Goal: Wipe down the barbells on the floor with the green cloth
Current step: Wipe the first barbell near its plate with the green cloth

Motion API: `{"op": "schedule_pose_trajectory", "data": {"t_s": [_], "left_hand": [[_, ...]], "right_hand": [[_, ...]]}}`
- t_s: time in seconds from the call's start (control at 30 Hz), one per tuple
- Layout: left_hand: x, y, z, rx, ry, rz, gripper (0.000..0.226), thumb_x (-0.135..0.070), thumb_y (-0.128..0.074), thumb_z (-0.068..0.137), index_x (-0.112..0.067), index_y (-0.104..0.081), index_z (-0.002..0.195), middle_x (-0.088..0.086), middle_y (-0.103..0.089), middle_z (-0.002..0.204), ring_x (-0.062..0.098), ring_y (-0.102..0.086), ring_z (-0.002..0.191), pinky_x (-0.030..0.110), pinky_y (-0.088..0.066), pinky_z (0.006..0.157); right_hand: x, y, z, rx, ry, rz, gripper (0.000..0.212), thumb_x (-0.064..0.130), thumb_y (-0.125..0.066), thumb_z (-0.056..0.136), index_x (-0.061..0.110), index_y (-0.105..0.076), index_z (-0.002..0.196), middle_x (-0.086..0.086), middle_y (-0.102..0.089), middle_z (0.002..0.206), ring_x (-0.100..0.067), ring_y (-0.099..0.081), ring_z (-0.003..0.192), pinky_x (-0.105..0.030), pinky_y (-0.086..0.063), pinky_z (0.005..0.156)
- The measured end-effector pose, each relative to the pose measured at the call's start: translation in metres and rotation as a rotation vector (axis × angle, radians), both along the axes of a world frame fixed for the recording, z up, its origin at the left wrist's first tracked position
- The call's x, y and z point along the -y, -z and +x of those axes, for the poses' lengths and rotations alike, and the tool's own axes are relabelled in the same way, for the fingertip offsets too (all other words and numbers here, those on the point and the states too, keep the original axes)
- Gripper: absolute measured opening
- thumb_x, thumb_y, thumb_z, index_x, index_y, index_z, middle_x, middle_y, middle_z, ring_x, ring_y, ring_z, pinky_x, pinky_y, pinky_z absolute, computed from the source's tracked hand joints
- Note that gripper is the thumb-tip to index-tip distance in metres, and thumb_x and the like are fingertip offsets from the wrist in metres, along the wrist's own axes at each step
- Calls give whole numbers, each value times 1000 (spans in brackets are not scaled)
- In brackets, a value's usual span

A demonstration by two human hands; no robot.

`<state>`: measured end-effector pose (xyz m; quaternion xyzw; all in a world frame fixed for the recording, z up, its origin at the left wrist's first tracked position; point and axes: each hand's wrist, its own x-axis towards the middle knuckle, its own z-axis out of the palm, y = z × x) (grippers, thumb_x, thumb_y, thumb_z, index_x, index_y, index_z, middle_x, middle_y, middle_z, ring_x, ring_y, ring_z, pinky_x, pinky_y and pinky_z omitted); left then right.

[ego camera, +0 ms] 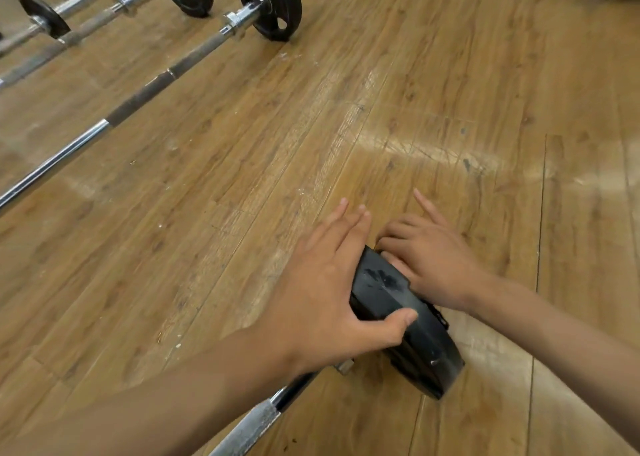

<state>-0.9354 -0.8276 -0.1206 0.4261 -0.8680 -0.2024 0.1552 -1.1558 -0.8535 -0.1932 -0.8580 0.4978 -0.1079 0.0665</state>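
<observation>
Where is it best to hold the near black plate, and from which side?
Probably its upper rim, from above, a hand on each flat face: the plate stands on edge on its bar, and the floor blocks its lower rim.

Two forearms are showing bare from the wrists as far back as the view reaches. The left grip [322, 282] and the right grip [436, 265] are showing bare too, with slim fingers and short, trimmed nails.
</observation>
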Motion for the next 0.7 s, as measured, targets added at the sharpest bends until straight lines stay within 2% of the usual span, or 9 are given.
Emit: {"op": "schedule_pose_trajectory", "data": {"t_s": [0.07, 0.17, 0.27, 0.33, 0.37, 0.43, 0.5, 0.6, 0.7], "left_hand": [[-8, -2, -2, 44, 78, -53, 111, -78, -56, 79, -11, -29, 163, 0, -25, 171, 8, -4, 161, 31, -10, 130], [-27, -1, -3, 83, 227, -123, 111, -78, -63, 82, -4, -35, 160, 8, -29, 170, 18, -9, 162, 40, -18, 130], [-41, 4, -17, 40, 272, -191, 108, -75, -72, 80, 0, -46, 154, 11, -40, 164, 23, -15, 161, 46, -28, 125], [-43, 7, -26, 10, 264, -235, 105, -73, -72, 79, 1, -51, 149, 13, -45, 160, 24, -20, 160, 47, -31, 124], [-41, 7, -28, 9, 264, -245, 104, -73, -72, 79, 2, -52, 148, 14, -47, 159, 25, -21, 159, 47, -31, 124], [-37, 8, -26, 24, 266, -246, 105, -75, -71, 80, 3, -51, 149, 15, -46, 159, 26, -23, 159, 46, -29, 125], [-33, 8, -17, 42, 253, -243, 107, -76, -68, 81, 3, -48, 151, 14, -45, 160, 26, -23, 159, 46, -29, 125], [-23, 10, -5, 41, 230, -222, 109, -77, -66, 81, 1, -44, 154, 14, -42, 162, 26, -25, 159, 47, -30, 125], [-5, 13, 4, 14, 177, -167, 110, -76, -63, 81, 0, -39, 157, 12, -41, 163, 24, -23, 159, 46, -29, 126]], "right_hand": [[-16, 1, 4, -28, -74, -10, 59, 34, -24, 97, 18, -74, 123, 5, -71, 119, -19, -61, 123, -61, -10, 127], [-42, 16, -26, -20, -198, -132, 46, 33, -33, 109, 19, -67, 136, -1, -64, 138, -22, -56, 135, -64, -19, 124], [-33, 19, -47, 62, -62, -123, 44, 33, -35, 109, 17, -76, 116, 0, -71, 116, -21, -66, 116, -64, -17, 125], [-32, 12, -41, 63, 22, -57, 60, 42, -21, 111, 20, -77, 108, 6, -70, 101, -18, -67, 104, -59, -11, 128], [-36, 9, -38, 44, 11, -36, 65, 45, -16, 111, 20, -76, 112, 5, -71, 105, -18, -65, 110, -57, -9, 128], [-51, 12, -33, 25, -80, -58, 59, 44, -20, 112, 18, -70, 129, 0, -68, 128, -25, -56, 133, -58, -11, 128], [-59, 17, -33, 21, -128, -140, 52, 40, -27, 112, 13, -64, 138, -5, -61, 140, -28, -49, 141, -62, -16, 126], [-38, 22, -25, 21, -50, -216, 46, 37, -34, 109, 11, -69, 123, -6, -65, 122, -26, -58, 121, -64, -21, 123], [-18, 19, -9, 79, 47, -227, 47, 45, -37, 105, 13, -71, 104, -3, -65, 104, -26, -59, 102, -59, -24, 123]]}}
